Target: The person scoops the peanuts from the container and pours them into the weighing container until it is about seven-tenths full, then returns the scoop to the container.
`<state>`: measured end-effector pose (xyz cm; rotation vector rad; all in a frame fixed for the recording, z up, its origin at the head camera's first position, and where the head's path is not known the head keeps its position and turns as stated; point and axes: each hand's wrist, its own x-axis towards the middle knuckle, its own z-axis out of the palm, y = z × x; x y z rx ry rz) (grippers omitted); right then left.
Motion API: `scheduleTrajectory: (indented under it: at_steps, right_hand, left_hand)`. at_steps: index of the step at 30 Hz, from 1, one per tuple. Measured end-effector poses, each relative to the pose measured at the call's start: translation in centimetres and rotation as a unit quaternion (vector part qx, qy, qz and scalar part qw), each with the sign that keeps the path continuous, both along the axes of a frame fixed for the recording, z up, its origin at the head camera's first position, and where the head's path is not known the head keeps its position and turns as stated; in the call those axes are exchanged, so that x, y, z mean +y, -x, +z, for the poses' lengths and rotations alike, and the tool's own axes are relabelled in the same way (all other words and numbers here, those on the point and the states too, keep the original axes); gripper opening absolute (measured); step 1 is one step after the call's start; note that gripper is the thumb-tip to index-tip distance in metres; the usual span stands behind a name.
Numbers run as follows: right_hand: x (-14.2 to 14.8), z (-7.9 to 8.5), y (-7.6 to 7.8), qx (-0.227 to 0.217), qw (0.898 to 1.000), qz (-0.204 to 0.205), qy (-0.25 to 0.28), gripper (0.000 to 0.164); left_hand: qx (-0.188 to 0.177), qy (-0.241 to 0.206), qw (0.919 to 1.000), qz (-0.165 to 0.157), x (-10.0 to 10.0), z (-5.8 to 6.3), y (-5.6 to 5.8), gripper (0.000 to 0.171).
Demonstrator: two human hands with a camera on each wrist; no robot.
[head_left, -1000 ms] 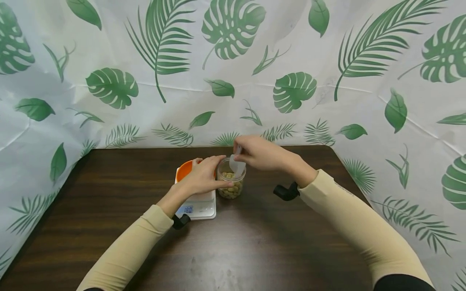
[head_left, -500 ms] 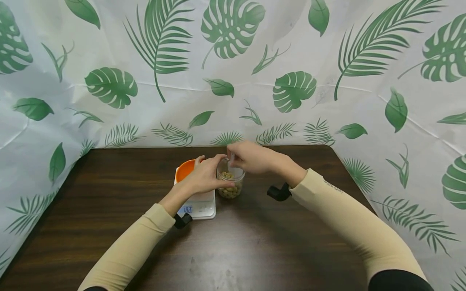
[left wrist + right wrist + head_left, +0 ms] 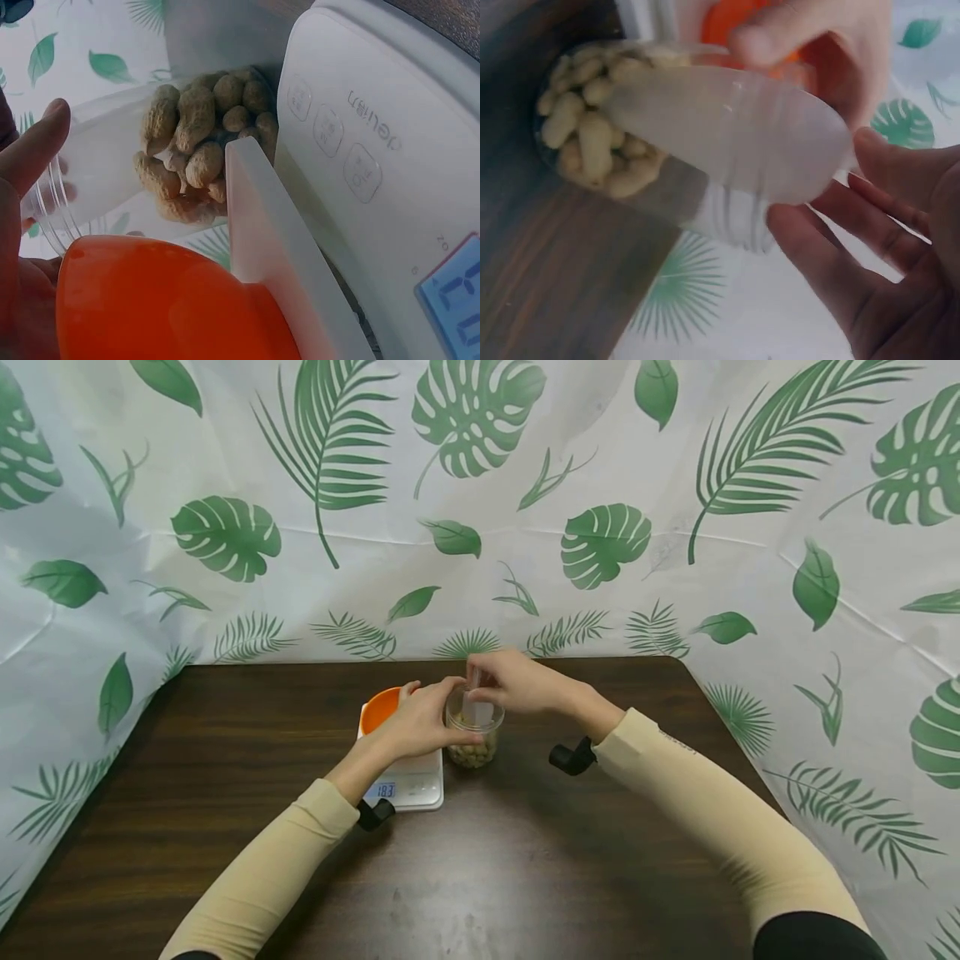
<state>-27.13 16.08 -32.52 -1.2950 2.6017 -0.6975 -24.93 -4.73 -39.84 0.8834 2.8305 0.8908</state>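
Observation:
A clear plastic jar [image 3: 486, 750] stands on the table with unshelled peanuts [image 3: 193, 142] in its lower part. Around its mouth, my left hand [image 3: 423, 722] grips it, thumb in front and fingers behind. My right hand [image 3: 525, 683] pinches a translucent white scoop [image 3: 697, 124], whose blade reaches down inside the jar to the peanuts. Left of the jar, an orange bowl [image 3: 380, 708] sits on a white kitchen scale [image 3: 417, 792], partly covered by my left hand. The bowl's contents are hidden. In the head view the display seems to read 18.3.
The dark wooden table [image 3: 510, 860] extends to both sides and toward me. A leaf-patterned sheet [image 3: 495, 577] hangs right behind the table's far edge. The scale stands close against the jar's left side.
My right hand has moved left and dipped the scoop further into the jar. The left hand keeps its hold. The scale's display has gone from about 18.0 to 18.3.

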Motion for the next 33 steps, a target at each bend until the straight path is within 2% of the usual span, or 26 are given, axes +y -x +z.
scheduleTrajectory:
  at_steps: [4,10,15,19,26,33]
  right_hand:
    - [-0.2,-0.6,-0.1,-0.006,1.000,0.011,0.013,0.003]
    - [0.0,-1.1,-0.3,-0.007,0.998,-0.037,0.058,0.005]
    - [-0.4,-2.1,-0.7,0.013,0.998,-0.025,0.063,0.007]
    - [-0.3,-2.8,-1.0,0.012,0.995,-0.050,0.081,0.008]
    - [0.7,-3.0,-0.9,0.009,0.984,-0.110,0.136,0.011]
    - [1.7,-3.4,-0.8,-0.029,0.966,-0.158,0.203,0.015]
  left_hand:
    - [0.000,-0.002,1.0000,-0.004,-0.1,0.0,0.0,0.091]
    - [-0.010,-0.003,0.9999,-0.011,-0.3,-0.1,0.0,0.092]
    - [0.001,-0.002,0.9999,-0.011,-0.3,0.0,0.1,0.085]
    - [0.002,-0.003,0.9999,-0.012,-0.4,0.0,0.1,0.084]
    - [-0.005,-0.004,1.0000,-0.005,-0.8,-0.1,0.3,0.088]
    - [-0.009,0.003,1.0000,0.000,-0.8,-0.1,0.2,0.090]
